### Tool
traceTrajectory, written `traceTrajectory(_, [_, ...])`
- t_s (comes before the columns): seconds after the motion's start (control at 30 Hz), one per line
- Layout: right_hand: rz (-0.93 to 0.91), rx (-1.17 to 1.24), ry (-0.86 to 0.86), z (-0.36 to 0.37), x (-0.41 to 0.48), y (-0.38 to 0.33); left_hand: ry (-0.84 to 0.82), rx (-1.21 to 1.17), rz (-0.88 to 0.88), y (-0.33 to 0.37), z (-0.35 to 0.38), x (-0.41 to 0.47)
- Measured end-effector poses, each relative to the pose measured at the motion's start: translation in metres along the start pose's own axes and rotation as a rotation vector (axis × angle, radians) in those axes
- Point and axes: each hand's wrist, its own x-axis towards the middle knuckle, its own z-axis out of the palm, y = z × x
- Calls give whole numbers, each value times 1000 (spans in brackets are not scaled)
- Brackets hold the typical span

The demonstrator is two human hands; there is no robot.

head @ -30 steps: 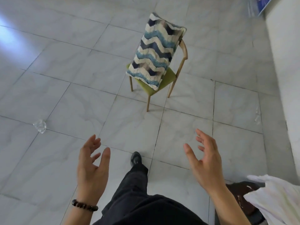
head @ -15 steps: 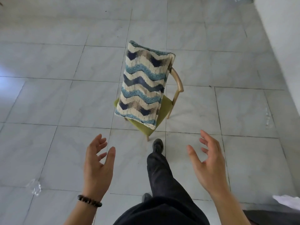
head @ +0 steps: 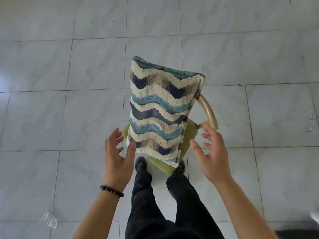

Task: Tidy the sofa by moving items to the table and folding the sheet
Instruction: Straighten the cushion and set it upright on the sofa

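Between left grip (head: pixel 117 159) and right grip (head: pixel 214 156), pillow (head: pixel 160 114) leans on chair (head: pixel 189 130).

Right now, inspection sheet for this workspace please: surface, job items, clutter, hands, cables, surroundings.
Surface: grey tiled floor; no sofa or table in view.
Job's things: wave-patterned cushion stands propped on green chair, against its wooden backrest.
Clutter: crumpled clear plastic on floor, lower left.
Hands: left hand and right hand open, flanking cushion's lower end, holding nothing.
Cables: nothing seen.
Surroundings: dark trousers and shoes at chair's front.
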Motion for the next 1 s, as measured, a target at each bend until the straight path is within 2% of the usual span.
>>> traceTrajectory(0.1, [121, -11, 41, 52, 44, 30, -28, -18, -58, -39, 38, 66])
traceTrajectory(0.33, [303, 30, 93, 161, 123, 120, -197, 138, -120, -153, 125, 179])
traceTrajectory(0.43, [304, 64, 110, 190, 144, 143, -292, 38, -217, -178, 143, 198])
traceTrajectory(0.53, [253, 111, 219, 198, 151, 142, -262, -23, -256, -183, 148, 205])
traceTrajectory(0.6, [242, 119, 258, 191, 145, 125, -251, -53, -238, -166, 140, 202])
traceTrajectory(0.7, [249, 179, 219, 166, 127, 91, -252, -88, -214, -129, 114, 186])
traceTrajectory(0.83, [180, 165, 221, 112, 99, 32, -226, -109, -134, -55, 65, 153])
traceTrajectory(1.0, [97, 170, 239, 39, 56, -46, -183, -145, 59, 50, 6, 107])
